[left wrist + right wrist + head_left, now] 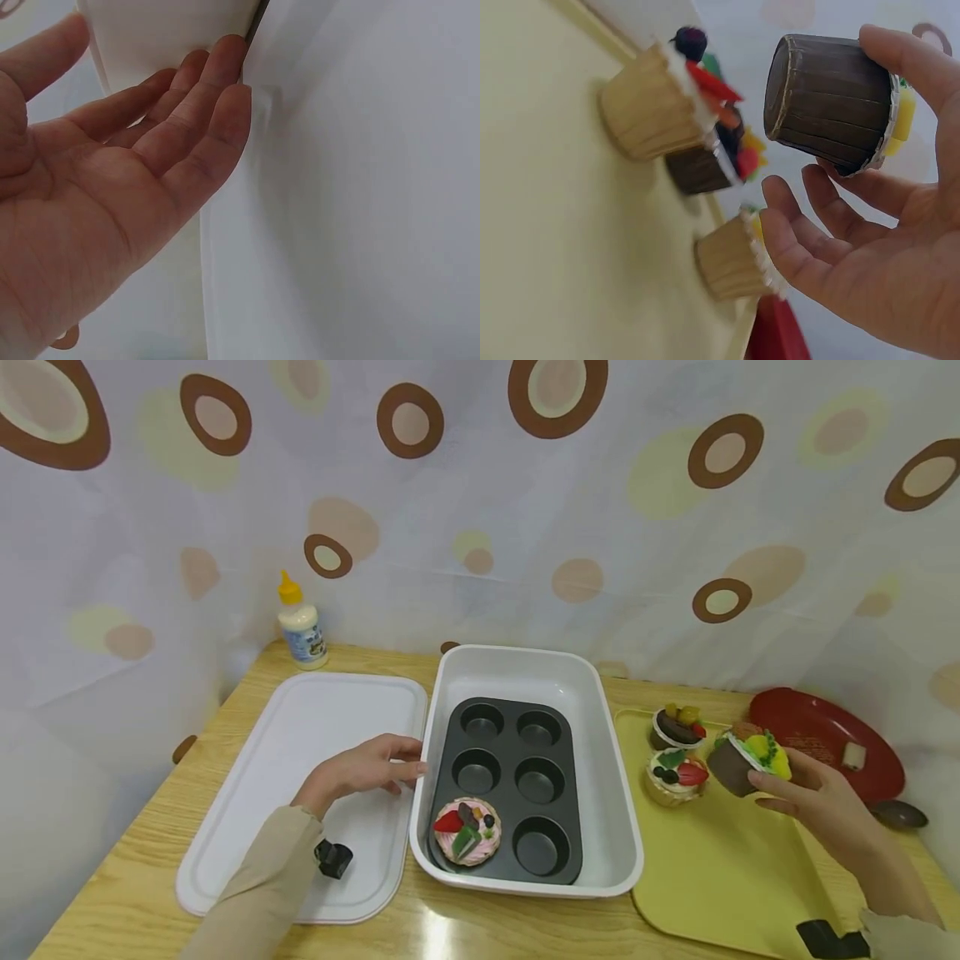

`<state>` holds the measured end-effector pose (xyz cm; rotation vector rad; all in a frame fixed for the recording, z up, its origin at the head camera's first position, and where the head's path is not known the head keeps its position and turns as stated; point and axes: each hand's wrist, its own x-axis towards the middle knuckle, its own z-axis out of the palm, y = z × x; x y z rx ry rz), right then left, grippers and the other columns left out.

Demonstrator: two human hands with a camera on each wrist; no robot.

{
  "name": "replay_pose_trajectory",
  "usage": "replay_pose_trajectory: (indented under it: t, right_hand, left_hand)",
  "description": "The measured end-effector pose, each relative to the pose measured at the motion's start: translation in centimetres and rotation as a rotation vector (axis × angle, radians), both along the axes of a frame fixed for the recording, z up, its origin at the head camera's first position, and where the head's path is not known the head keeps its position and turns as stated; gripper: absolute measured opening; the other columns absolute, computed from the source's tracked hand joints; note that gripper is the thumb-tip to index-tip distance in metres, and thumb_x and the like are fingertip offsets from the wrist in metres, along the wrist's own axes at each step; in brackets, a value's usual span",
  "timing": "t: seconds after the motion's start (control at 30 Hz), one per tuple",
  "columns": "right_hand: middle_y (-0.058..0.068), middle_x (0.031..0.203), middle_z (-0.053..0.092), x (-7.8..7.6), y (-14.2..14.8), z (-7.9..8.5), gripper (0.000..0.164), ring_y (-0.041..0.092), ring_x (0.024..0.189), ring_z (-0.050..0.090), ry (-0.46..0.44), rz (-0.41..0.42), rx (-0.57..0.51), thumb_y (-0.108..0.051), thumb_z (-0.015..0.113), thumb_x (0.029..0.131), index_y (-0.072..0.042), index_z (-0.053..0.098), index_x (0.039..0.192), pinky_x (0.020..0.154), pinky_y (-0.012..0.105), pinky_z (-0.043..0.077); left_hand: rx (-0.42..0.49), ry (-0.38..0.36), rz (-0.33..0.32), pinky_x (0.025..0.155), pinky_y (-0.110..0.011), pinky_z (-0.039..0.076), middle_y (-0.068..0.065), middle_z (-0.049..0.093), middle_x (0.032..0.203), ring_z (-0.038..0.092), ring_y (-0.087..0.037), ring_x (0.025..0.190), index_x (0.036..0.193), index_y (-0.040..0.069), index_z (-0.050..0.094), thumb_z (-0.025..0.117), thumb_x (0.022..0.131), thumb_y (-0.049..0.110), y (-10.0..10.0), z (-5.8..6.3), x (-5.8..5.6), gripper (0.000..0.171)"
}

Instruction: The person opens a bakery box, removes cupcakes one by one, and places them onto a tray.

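Observation:
My right hand [813, 802] pinches a dark brown cupcake [731, 766] with yellow and green topping, tilted and raised over the yellow tray [720, 877]. In the right wrist view its brown wrapper [832, 97] sits between thumb and fingers. On the tray stand a strawberry-topped cupcake [675, 777], a chocolate one [677, 725] and a third, mostly hidden in the head view, with a beige wrapper [731, 259]. My left hand [367, 770] touches the left wall of the white bin [611, 793], fingers loosely bent. Inside lies a black muffin pan [510, 793]; its front-left cup holds a pink cupcake [467, 832].
A white lid-like tray [330, 710] lies left of the bin, under my left forearm. A glue bottle [303, 627] with a yellow cap stands behind it. At the back right are a red plate [832, 727] leaning up and a dark spoon [898, 814].

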<state>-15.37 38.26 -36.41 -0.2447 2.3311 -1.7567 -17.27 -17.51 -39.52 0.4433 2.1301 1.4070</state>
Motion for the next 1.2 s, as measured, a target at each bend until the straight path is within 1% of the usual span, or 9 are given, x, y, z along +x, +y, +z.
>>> replay_pose_trajectory:
  t: [0.13,0.3,0.57,0.63,0.77,0.87,0.97,1.13,1.2]
  right_hand:
    - [-0.023,0.112,0.054,1.0,1.2,-1.2,0.036,-0.003,0.096,0.059,-0.049,-0.043,0.106,-0.012,0.047,0.102,-0.023,0.039,0.134,0.077,0.025,0.054]
    - [-0.032,0.111,0.044,1.7,2.1,-2.4,0.059,-0.004,0.093,0.058,-0.072,-0.072,0.342,-0.024,0.05,0.101,0.0,0.024,0.148,0.075,0.025,0.052]
    - [-0.024,0.11,0.046,1.6,2.5,-3.4,0.072,-0.007,0.093,0.053,-0.106,-0.07,0.413,-0.028,0.059,0.097,0.0,0.02,0.151,0.074,0.025,0.051]
    - [-0.018,0.114,0.048,1.5,2.5,-3.5,0.077,-0.004,0.095,0.054,-0.122,-0.072,0.429,-0.029,0.059,0.096,-0.001,0.016,0.152,0.074,0.027,0.051]
    - [0.015,0.133,0.043,1.4,2.4,-3.6,0.082,0.023,0.111,0.049,-0.141,-0.072,0.471,-0.031,0.06,0.095,-0.001,0.01,0.153,0.074,0.032,0.049]
    - [0.031,0.139,0.031,1.3,2.3,-3.7,0.084,0.024,0.108,0.047,-0.131,-0.072,0.5,-0.031,0.061,0.095,0.001,0.009,0.152,0.073,0.03,0.047]
    - [0.032,0.137,0.033,1.2,2.2,-3.8,0.084,0.012,0.101,0.047,-0.115,-0.073,0.531,-0.03,0.063,0.094,0.002,0.011,0.151,0.072,0.026,0.048]
    - [0.036,0.139,0.029,1.0,2.1,-3.7,0.087,0.037,0.115,0.042,-0.129,-0.044,0.522,-0.03,0.062,0.094,0.003,0.005,0.151,0.071,0.024,0.048]
    - [0.036,0.139,0.029,1.0,2.1,-3.7,0.087,0.036,0.112,0.044,-0.138,-0.038,0.521,-0.03,0.062,0.094,0.003,0.004,0.151,0.072,0.026,0.048]
  left_hand:
    - [-0.008,-0.001,-0.002,0.08,-0.038,0.053,-0.017,0.059,0.118,0.061,-0.021,0.094,0.133,-0.009,0.047,0.054,0.099,0.02,0.1,0.0,-0.1,0.046]
    - [-0.015,0.003,-0.002,0.081,-0.039,0.053,-0.017,0.059,0.118,0.06,-0.023,0.095,0.133,-0.009,0.047,0.054,0.099,0.02,0.1,0.1,-0.2,0.046]
    - [-0.025,-0.005,0.003,0.082,-0.038,0.053,-0.017,0.059,0.12,0.061,-0.021,0.095,0.134,-0.008,0.046,0.053,0.099,0.02,0.2,0.3,0.0,0.046]
    - [-0.027,-0.01,0.009,0.082,-0.038,0.053,-0.017,0.059,0.12,0.061,-0.021,0.095,0.134,-0.008,0.046,0.053,0.099,0.02,0.2,0.3,0.0,0.046]
    - [-0.029,-0.012,0.008,0.081,-0.038,0.053,-0.016,0.06,0.119,0.06,-0.023,0.096,0.134,-0.008,0.047,0.054,0.099,0.021,0.2,0.2,-0.1,0.046]
    - [-0.025,-0.009,0.003,0.081,-0.038,0.053,-0.016,0.06,0.118,0.06,-0.024,0.096,0.134,-0.008,0.047,0.054,0.099,0.022,0.2,0.1,-0.2,0.046]
    - [-0.024,-0.01,0.003,0.081,-0.038,0.053,-0.017,0.06,0.118,0.06,-0.023,0.096,0.134,-0.008,0.047,0.054,0.099,0.022,0.2,0.1,-0.1,0.047]
    - [-0.031,-0.017,0.011,0.082,-0.038,0.053,-0.017,0.059,0.119,0.06,-0.021,0.095,0.134,-0.008,0.047,0.054,0.099,0.021,0.2,0.3,0.0,0.046]
    - [-0.032,-0.016,0.012,0.082,-0.039,0.053,-0.017,0.059,0.12,0.06,-0.021,0.095,0.134,-0.008,0.047,0.054,0.099,0.02,0.2,0.3,0.0,0.046]
